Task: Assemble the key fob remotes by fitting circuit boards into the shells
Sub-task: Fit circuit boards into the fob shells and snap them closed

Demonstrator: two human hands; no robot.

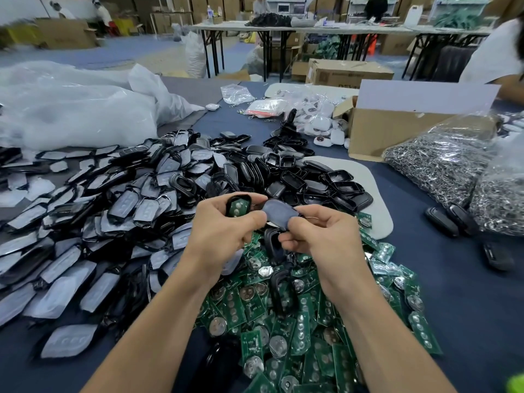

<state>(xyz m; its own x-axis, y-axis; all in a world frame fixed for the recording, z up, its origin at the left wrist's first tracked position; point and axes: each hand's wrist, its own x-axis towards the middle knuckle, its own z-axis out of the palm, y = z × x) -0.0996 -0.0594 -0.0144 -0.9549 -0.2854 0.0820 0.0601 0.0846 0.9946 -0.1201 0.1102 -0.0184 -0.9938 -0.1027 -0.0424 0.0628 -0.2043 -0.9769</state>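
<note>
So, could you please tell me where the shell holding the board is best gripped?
Grip the shell by its black rim, coming in from the edges as the left hand does: its open face shows the green circuit board, so that side should stay uncovered, with room for the grey cover.

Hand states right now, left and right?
Left hand: holding a shell with a board in it.
Right hand: pinching a grey cover.

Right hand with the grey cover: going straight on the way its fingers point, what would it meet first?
Probably the black shell with a green board in it, held by the left hand; the grey cover in the right hand would touch it first. Depth is unclear.
</note>
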